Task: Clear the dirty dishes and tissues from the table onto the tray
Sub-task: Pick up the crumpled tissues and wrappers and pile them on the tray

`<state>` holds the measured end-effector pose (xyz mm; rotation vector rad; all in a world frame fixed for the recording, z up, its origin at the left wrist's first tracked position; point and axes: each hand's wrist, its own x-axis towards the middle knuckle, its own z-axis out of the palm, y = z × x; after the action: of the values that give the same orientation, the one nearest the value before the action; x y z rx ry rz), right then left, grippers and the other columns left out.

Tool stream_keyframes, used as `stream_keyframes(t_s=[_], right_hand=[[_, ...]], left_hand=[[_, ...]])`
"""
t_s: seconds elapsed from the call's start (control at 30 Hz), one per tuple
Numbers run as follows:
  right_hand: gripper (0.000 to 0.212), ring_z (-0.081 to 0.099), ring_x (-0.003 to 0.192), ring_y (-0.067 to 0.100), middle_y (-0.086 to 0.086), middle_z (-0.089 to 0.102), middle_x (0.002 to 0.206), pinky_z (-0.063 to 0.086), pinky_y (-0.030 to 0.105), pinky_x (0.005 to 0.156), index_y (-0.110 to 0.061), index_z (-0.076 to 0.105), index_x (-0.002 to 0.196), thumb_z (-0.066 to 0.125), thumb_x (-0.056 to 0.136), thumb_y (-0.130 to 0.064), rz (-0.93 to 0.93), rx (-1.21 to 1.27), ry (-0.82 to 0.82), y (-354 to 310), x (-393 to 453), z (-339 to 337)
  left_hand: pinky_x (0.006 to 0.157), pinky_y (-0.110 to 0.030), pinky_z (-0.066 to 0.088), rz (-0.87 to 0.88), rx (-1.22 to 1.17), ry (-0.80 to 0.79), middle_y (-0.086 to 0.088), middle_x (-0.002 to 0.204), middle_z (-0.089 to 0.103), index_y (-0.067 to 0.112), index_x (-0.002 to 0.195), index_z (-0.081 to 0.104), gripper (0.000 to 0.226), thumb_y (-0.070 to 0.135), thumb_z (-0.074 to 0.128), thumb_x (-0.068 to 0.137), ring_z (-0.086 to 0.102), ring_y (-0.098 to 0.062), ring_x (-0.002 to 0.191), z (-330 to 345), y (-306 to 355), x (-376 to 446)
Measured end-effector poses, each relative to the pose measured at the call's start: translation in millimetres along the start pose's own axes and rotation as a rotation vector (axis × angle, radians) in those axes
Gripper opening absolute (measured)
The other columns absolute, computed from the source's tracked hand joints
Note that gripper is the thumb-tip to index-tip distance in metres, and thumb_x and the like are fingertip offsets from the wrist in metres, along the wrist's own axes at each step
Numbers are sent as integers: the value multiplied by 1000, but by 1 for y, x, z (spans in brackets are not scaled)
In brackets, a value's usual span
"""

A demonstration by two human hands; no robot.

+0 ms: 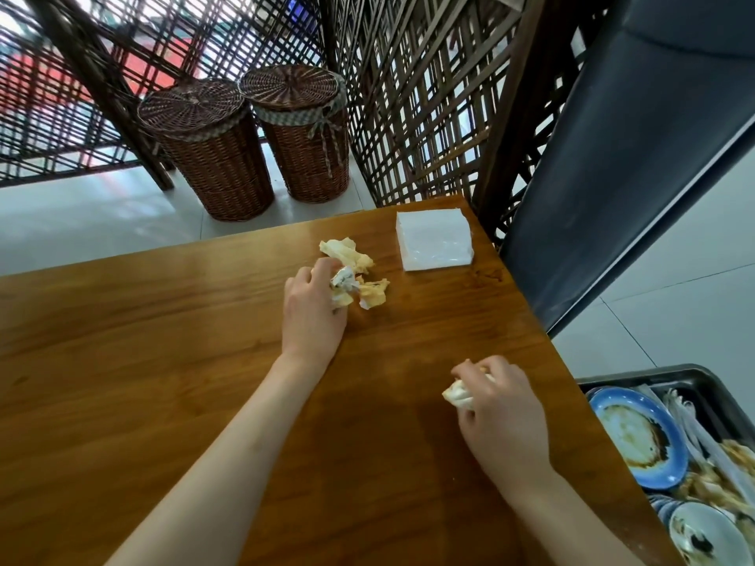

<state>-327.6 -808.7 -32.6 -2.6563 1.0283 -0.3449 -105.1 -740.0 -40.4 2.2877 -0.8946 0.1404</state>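
On the wooden table [143, 361] my left hand [312, 316] curls its fingers round a crumpled, stained tissue [342, 285]. Two more soiled tissues lie right beside it: one [347, 253] just beyond the fingers, another [374, 294] to their right. My right hand [504, 418] grips a balled-up tissue [459, 396] near the table's right edge. The dark tray [690, 379] sits lower at the far right and holds a dirty blue plate [637, 437], a white bowl [706, 537] and used tissues.
A stack of clean white napkins [433, 239] sits at the table's far right corner. Two lidded wicker baskets [212, 153] stand on the floor beyond the table, in front of lattice screens. A dark slanted panel [613, 157] rises at the right.
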Motion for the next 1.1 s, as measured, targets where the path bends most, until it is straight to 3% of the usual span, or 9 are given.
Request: stream_keyframes(t_s=[0.13,0.27,0.4,0.5,0.6,0.77,0.87,1.1], right_hand=[[35,61,76,19,7,67,86,51,22,52,-13,71,94,84,62,-6,-5,57,-14,-23,22,3],[30,57,92,17,4,64,100,49,20,63,-18,67,108,72,79,-15,-7,69,-16,-33,40,6],[28,53,98,12,1,61,108,45,16,66,-22,62,114,63,86,-21,-18,74,-14,-34,46,7],[29,52,102,11,-1,60,112,45,15,68,-24,61,116,62,87,-24,-10,81,-25,-31,47,7],[31,51,103,10,-2,59,114,44,13,70,-25,60,118,62,88,-26,0,81,-39,-29,46,7],[28,52,99,10,-2,60,109,42,12,66,-24,62,114,64,86,-24,14,87,-37,-28,41,6],[29,53,97,12,0,61,107,43,13,66,-23,63,113,67,84,-23,22,85,-27,-28,38,6],[25,58,90,16,5,65,99,42,16,61,-18,68,102,74,78,-17,60,99,20,-27,25,-1]], left_hand=[[83,-25,34,58,-21,-88,-9,110,61,20,125,51,59,20,80,73,49,-26,105,11,11,17],[93,-33,36,71,42,-222,-7,127,54,23,134,44,78,42,80,68,42,-25,113,24,16,27],[107,-45,21,101,343,-272,-10,145,32,32,139,38,82,65,67,70,24,-30,132,31,11,32],[112,-56,7,84,293,-372,-8,157,9,37,145,26,87,66,64,72,1,-33,144,35,7,40],[113,-54,11,50,234,-431,-7,156,20,34,148,19,90,63,63,75,11,-30,144,37,4,46],[108,-44,27,69,264,-270,-10,139,46,15,143,31,81,53,65,80,41,-30,126,41,8,46],[96,-38,38,39,352,-230,-12,126,53,11,129,47,61,51,59,85,46,-30,112,42,12,46],[82,-37,45,37,314,-166,-11,114,60,9,118,56,41,40,56,91,52,-30,100,31,14,32]])
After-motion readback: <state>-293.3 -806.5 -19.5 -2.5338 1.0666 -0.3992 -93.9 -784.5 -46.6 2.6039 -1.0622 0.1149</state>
